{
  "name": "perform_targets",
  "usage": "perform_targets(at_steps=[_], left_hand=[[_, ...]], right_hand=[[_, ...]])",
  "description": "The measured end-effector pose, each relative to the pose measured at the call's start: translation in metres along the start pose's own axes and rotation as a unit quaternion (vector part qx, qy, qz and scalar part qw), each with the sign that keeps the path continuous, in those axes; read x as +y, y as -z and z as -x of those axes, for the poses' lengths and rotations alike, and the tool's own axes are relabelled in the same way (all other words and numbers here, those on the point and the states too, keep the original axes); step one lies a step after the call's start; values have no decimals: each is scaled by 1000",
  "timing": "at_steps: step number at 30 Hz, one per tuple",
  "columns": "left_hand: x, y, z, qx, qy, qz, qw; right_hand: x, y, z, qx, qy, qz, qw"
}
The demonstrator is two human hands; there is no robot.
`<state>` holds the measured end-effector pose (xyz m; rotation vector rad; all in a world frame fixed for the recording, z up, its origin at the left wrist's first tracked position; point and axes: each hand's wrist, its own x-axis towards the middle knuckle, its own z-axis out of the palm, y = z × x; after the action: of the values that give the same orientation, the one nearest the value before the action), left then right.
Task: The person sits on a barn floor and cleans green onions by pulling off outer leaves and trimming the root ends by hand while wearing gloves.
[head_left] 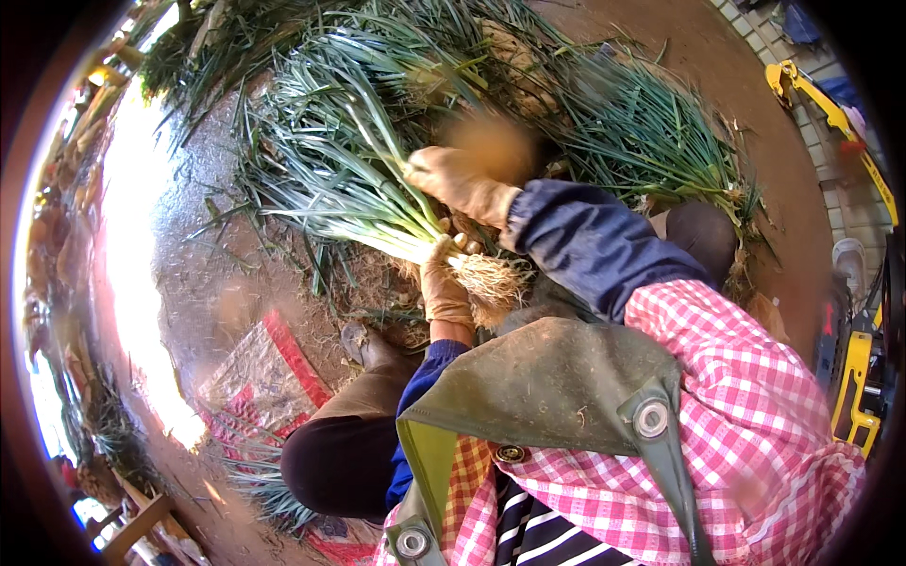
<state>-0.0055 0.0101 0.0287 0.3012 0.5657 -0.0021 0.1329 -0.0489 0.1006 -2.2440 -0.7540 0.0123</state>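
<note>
A bunch of green onions (349, 193) with white stalks and pale tangled roots (491, 278) lies across the middle of the view. My left hand (444, 288), in a tan glove, grips the bunch just above the roots. My right hand (458, 179), also gloved in tan, closes on the green stalks higher up the same bunch. Both forearms wear dark blue sleeves. A green apron and a pink checked shirt fill the lower right.
Large piles of green onions (642, 132) cover the ground ahead and to the right. A clear plastic bag with red print (260, 377) lies at lower left on the dirt floor. My shoe (363, 344) rests beside it. Yellow machinery (854, 377) stands at the right.
</note>
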Motion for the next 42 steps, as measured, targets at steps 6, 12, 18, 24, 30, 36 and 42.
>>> perform_targets(at_steps=[6,12,18,24,30,36,42], left_hand=[[-11,6,-9,35,-30,-41,998],[5,11,3,60,3,-77,995],[-1,6,-4,54,-37,-112,992],[-8,14,-13,44,-35,-106,993],[-20,-4,-7,51,-1,-100,994],[-14,8,-15,87,-9,-39,995],[-5,7,-13,-1,29,-72,997]], right_hand=[[-3,-71,-64,-219,-44,375,900],[12,-99,-80,-226,-58,256,938],[53,-24,-97,52,-187,-191,962],[14,-26,-56,-255,-121,266,922],[45,-19,-30,-118,-166,190,960],[19,2,28,-89,-226,-559,793],[-2,63,86,-172,-264,-609,728]])
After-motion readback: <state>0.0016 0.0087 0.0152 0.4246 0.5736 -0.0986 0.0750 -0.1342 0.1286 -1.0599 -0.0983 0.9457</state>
